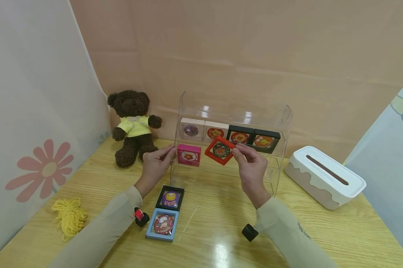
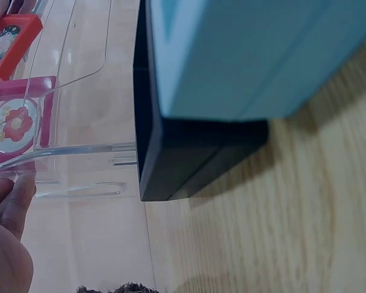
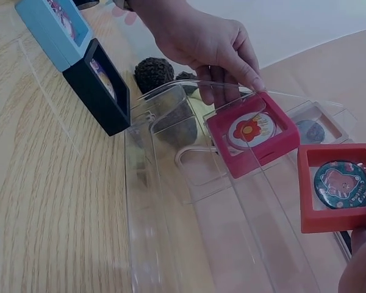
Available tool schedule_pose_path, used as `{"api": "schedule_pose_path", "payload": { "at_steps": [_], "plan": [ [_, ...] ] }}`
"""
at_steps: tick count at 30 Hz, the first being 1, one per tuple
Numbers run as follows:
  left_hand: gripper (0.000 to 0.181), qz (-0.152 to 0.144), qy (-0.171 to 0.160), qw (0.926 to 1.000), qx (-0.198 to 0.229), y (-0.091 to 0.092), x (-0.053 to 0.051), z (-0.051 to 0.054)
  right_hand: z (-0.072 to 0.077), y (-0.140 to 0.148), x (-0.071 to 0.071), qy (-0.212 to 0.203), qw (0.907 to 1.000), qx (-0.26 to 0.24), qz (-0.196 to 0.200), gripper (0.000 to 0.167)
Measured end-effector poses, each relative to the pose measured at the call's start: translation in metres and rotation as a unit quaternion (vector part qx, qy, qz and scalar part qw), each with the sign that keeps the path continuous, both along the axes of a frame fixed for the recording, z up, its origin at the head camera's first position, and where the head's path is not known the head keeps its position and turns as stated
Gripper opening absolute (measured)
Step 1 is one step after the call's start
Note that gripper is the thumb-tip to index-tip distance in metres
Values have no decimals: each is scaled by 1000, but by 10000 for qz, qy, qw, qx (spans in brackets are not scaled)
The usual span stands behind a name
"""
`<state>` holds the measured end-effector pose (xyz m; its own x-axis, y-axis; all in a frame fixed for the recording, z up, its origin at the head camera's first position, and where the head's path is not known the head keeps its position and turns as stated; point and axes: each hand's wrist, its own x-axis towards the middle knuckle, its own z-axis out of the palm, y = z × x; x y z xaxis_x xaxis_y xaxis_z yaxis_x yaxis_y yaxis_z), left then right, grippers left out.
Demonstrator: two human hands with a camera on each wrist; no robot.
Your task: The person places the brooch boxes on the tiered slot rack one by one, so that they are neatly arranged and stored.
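Observation:
My left hand (image 1: 155, 166) pinches the left edge of a pink square frame (image 1: 189, 155) with a flower badge, at the left end of a lower tier of the clear stepped rack (image 1: 286, 123). Tilted cornerwise, a red frame (image 1: 220, 150) with a dark green badge is held at its right corner by my right hand (image 1: 253, 169), just right of the pink one. The right wrist view shows the pink frame (image 3: 254, 133) and red frame (image 3: 338, 188) close together. In the left wrist view my left hand (image 2: 10, 238) is at the pink frame's edge (image 2: 19, 119).
Two white frames (image 1: 191, 129) and two black ones (image 1: 240, 136) line the upper tier. On the table lie a black frame (image 1: 170, 198) and a blue frame (image 1: 163, 225). A teddy bear (image 1: 133, 126) and yellow yarn (image 1: 69, 217) are left, a tissue box (image 1: 325, 176) right.

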<state>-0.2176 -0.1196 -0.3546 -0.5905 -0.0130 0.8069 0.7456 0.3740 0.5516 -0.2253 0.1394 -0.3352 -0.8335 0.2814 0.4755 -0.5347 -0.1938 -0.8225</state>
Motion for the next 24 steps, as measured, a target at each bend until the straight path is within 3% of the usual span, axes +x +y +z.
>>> {"api": "schedule_pose_path", "payload": {
  "at_steps": [9, 24],
  "plan": [
    [18, 2, 49, 10000, -4, 0, -1, -1, -8, -2, -5, 256, 9979, 578, -105, 18],
    [18, 157, -5, 9998, -121, 0, 0, 0, -16, -5, -9, 355, 9929, 1108, -256, 15]
  ]
}}
